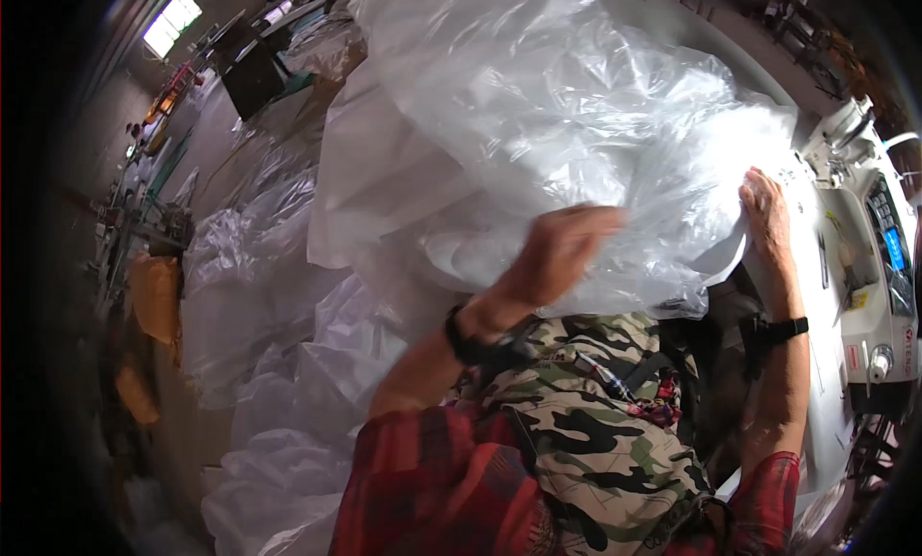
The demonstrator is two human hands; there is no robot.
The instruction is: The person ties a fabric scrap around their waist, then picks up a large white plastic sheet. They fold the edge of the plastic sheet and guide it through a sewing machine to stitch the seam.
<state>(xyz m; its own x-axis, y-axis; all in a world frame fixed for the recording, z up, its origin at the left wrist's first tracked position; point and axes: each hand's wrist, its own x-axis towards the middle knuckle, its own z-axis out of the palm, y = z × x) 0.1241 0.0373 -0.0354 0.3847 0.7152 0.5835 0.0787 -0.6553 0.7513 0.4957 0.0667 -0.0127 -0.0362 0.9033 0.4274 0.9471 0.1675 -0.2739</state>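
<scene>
A large, crumpled sheet of translucent white plastic (pixel 461 95) spreads over the worktop in front of me and hangs down toward my lap. My left hand (pixel 567 249) is over its near part, smeared by motion, so I cannot make out its fingers. At the sheet's right edge is my right hand (pixel 766 210), its fingers bent and close together on the plastic under a bright light. Just right of that hand stands a white sewing machine (pixel 869 268) with a keypad and a small blue display. The glare hides its needle area.
More plastic sheeting (pixel 279 383) lies heaped on my left, reaching down low. An orange-brown bundle (pixel 156 297) sits at the far left. A camouflage apron (pixel 595 412) covers my lap, against the sheet's near edge. A dark box-like object (pixel 245 71) stands farther back.
</scene>
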